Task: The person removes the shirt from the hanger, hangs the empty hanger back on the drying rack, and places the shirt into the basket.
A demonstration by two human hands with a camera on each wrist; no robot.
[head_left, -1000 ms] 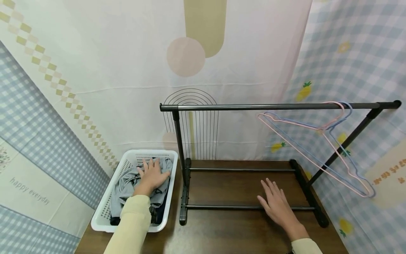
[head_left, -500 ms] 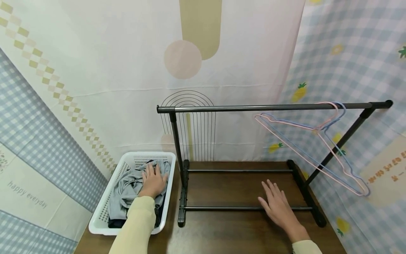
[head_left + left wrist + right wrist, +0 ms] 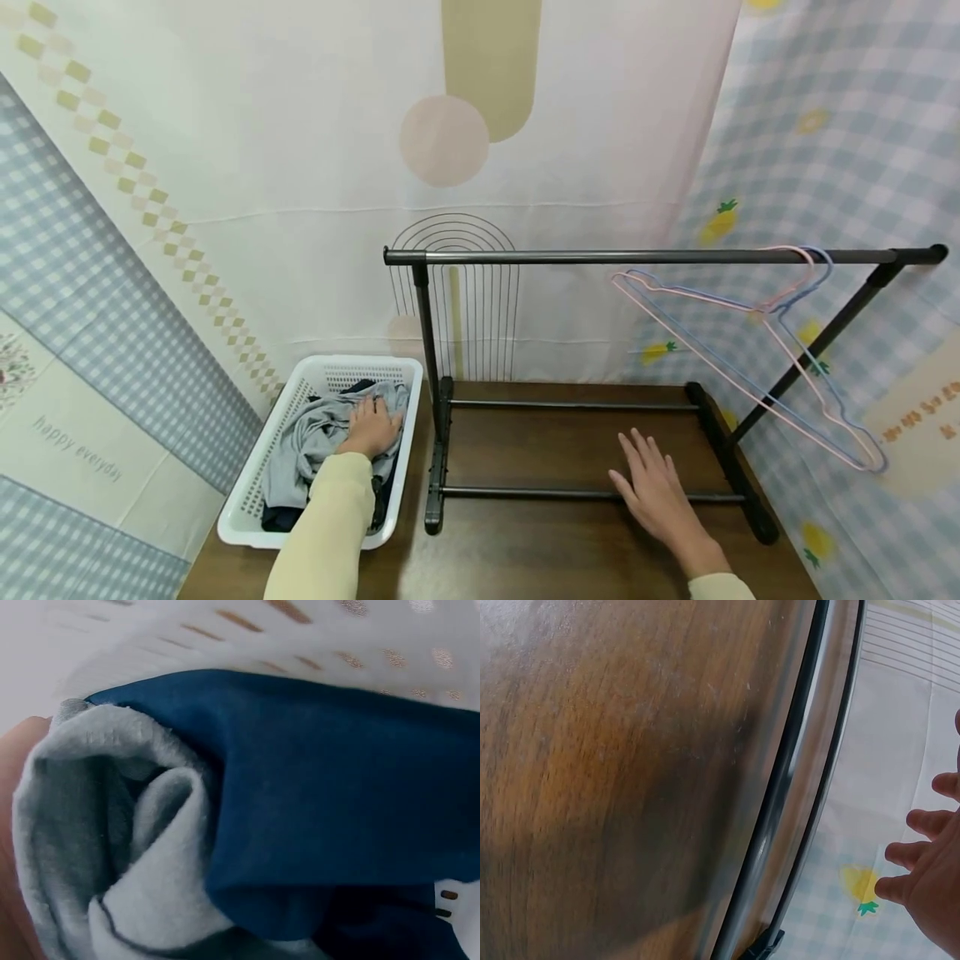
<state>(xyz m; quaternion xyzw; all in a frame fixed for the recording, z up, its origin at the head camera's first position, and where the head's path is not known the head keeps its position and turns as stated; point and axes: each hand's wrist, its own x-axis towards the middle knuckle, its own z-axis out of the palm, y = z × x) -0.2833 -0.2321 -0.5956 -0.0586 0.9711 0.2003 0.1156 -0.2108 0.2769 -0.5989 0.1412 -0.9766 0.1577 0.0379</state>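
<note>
My left hand (image 3: 372, 427) is inside the white basket (image 3: 242, 500), its fingers bent into the grey cloth garment (image 3: 311, 433) and gripping it. In the left wrist view the bunched grey garment (image 3: 161, 847) covers most of that hand, so the fingertips are hidden. Dark blue cloth (image 3: 300, 787) lies beside it. My right hand (image 3: 654, 492) holds nothing, with fingers extended and spread near the lower front bar of the black garment rack (image 3: 555, 257). The right wrist view shows its fingers (image 3: 928, 823) apart from one another.
A pink hanger (image 3: 705, 358) and a blue hanger (image 3: 862, 429) hang from the right part of the rack's top bar. The rack stands on a brown wooden table (image 3: 540, 550), right of the basket. Patterned cloth (image 3: 585, 125) covers the walls behind and at both sides.
My left hand's fingers have gone from spread over the grey garment to bent into it, and its thumb has drawn in. My right hand stays nearly still. The head view sways slightly.
</note>
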